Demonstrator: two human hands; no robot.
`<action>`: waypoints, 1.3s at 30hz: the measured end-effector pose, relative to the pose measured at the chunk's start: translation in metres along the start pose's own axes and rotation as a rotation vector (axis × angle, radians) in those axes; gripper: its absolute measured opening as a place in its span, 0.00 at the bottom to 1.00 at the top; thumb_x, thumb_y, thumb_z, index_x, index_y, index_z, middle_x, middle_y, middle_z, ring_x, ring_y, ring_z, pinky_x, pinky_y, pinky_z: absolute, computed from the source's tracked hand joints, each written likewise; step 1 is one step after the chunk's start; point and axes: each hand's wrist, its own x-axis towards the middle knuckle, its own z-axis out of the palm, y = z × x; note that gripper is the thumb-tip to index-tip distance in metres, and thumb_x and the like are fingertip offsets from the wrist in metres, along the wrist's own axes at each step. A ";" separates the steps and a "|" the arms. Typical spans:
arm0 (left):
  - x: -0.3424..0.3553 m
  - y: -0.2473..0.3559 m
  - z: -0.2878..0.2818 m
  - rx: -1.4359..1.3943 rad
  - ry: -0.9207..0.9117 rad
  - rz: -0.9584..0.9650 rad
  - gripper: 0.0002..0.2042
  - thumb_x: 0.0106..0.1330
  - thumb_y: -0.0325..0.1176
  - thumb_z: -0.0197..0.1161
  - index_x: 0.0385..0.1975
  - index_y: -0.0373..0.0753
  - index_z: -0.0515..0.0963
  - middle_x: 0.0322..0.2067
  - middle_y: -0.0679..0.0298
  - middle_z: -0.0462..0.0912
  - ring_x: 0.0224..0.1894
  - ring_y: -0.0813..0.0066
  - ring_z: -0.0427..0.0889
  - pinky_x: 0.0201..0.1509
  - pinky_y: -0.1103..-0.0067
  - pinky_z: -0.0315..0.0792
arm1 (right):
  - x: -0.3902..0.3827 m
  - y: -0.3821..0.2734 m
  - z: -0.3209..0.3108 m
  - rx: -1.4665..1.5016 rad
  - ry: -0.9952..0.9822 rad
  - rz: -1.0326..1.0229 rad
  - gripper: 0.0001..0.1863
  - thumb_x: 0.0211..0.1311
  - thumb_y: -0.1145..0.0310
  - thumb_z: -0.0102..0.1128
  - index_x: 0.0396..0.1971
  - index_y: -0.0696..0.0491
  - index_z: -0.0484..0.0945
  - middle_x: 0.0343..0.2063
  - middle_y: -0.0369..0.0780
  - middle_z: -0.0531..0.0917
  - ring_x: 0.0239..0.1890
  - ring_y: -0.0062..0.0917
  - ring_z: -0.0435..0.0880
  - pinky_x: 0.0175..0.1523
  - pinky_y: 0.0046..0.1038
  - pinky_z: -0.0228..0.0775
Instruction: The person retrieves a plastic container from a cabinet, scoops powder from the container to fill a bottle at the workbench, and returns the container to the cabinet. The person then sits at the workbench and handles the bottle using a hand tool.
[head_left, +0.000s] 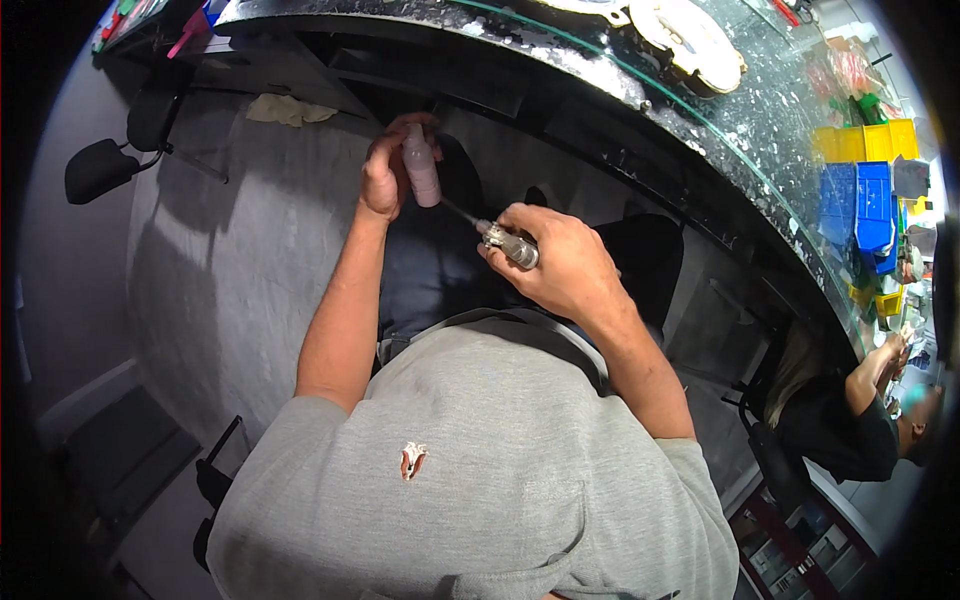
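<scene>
A: Left hand [385,175]?
B: Fingers wrapped round a small pale pink bottle [421,170], held upright over the lap, just below the desk edge [640,95].
A: Right hand [555,262]?
B: Closed on a silvery metal handpiece [512,246], thin dark tip pointing up-left at the bottle's lower end. Touching or just short, can't tell.
A: Bottle look?
B: Slim cylinder, smooth, opaque pink-white, narrower top. Cap mostly hidden by fingers.
A: Handling?
B: Looks light, probably rigid plastic and a bit slippery; best gripped round the middle of the body, as now. Tool seems heavier and stiff, its tip likely delicate, so hold the knurled barrel, not the needle end.
A: Around?
B: Grey shirt [500,470], dark trousers, grey floor [230,260]. Curved speckled glass-topped desk, yellow and blue bins [865,180] at right. Another person [850,420] seated lower right, well apart.
</scene>
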 end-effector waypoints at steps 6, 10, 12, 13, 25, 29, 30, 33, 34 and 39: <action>-0.002 0.005 0.000 0.057 0.040 -0.046 0.19 0.66 0.37 0.59 0.52 0.32 0.76 0.45 0.61 0.80 0.45 0.72 0.80 0.54 0.74 0.72 | -0.003 0.002 0.003 0.065 0.123 -0.084 0.16 0.58 0.57 0.67 0.40 0.52 0.80 0.34 0.40 0.85 0.38 0.34 0.86 0.44 0.36 0.79; -0.005 0.000 0.001 0.043 0.054 -0.009 0.18 0.64 0.34 0.63 0.51 0.34 0.77 0.43 0.64 0.80 0.45 0.75 0.78 0.55 0.77 0.69 | -0.005 0.001 0.004 0.090 0.286 -0.164 0.15 0.57 0.58 0.68 0.39 0.52 0.80 0.33 0.40 0.85 0.37 0.33 0.86 0.43 0.35 0.79; -0.005 -0.001 0.004 0.088 0.061 0.041 0.14 0.64 0.31 0.64 0.48 0.36 0.78 0.40 0.67 0.79 0.43 0.79 0.76 0.53 0.80 0.66 | -0.006 -0.001 -0.003 0.104 0.254 -0.133 0.16 0.57 0.58 0.68 0.39 0.52 0.80 0.34 0.40 0.85 0.37 0.33 0.86 0.43 0.35 0.79; -0.006 0.000 0.006 0.087 0.060 0.041 0.14 0.64 0.31 0.64 0.48 0.36 0.78 0.40 0.67 0.79 0.43 0.79 0.76 0.53 0.80 0.66 | -0.006 -0.002 -0.006 0.119 0.222 -0.102 0.16 0.57 0.57 0.68 0.39 0.52 0.80 0.34 0.40 0.85 0.36 0.33 0.86 0.42 0.35 0.78; -0.019 -0.038 0.024 0.740 0.196 0.064 0.18 0.68 0.40 0.65 0.17 0.39 0.73 0.14 0.72 0.69 0.21 0.84 0.68 0.25 0.81 0.61 | -0.012 0.030 0.015 0.192 0.292 0.017 0.18 0.56 0.56 0.71 0.37 0.54 0.81 0.28 0.43 0.84 0.33 0.35 0.87 0.40 0.32 0.77; -0.018 -0.014 0.021 0.409 0.313 -0.110 0.18 0.67 0.38 0.66 0.17 0.38 0.72 0.14 0.71 0.68 0.20 0.85 0.64 0.25 0.81 0.60 | -0.032 0.044 0.011 0.388 0.146 0.137 0.16 0.55 0.56 0.71 0.33 0.54 0.81 0.25 0.42 0.84 0.30 0.29 0.86 0.38 0.28 0.74; -0.017 -0.005 0.015 0.509 0.291 0.005 0.17 0.66 0.36 0.67 0.16 0.38 0.72 0.14 0.71 0.68 0.20 0.85 0.67 0.24 0.80 0.61 | -0.035 0.044 0.008 0.401 0.127 0.147 0.15 0.55 0.57 0.71 0.32 0.53 0.81 0.26 0.41 0.85 0.29 0.27 0.86 0.37 0.26 0.74; -0.017 0.021 0.005 0.759 0.197 0.331 0.14 0.58 0.28 0.72 0.16 0.36 0.72 0.16 0.69 0.73 0.21 0.82 0.73 0.25 0.79 0.65 | -0.037 0.035 0.001 0.443 0.151 0.005 0.13 0.54 0.60 0.71 0.31 0.54 0.81 0.26 0.39 0.85 0.28 0.25 0.85 0.35 0.25 0.73; -0.016 0.026 0.009 0.761 0.196 0.333 0.14 0.58 0.28 0.72 0.16 0.36 0.72 0.16 0.69 0.73 0.21 0.82 0.73 0.25 0.79 0.65 | -0.036 0.031 -0.002 0.436 0.141 -0.068 0.13 0.53 0.61 0.71 0.31 0.54 0.81 0.26 0.38 0.85 0.28 0.25 0.85 0.35 0.25 0.73; -0.014 0.028 0.028 1.071 0.027 0.512 0.12 0.52 0.25 0.74 0.18 0.34 0.74 0.19 0.66 0.75 0.21 0.77 0.74 0.27 0.78 0.66 | -0.030 0.023 0.000 0.324 0.281 -0.200 0.13 0.50 0.70 0.70 0.36 0.57 0.82 0.29 0.38 0.84 0.30 0.23 0.85 0.39 0.24 0.76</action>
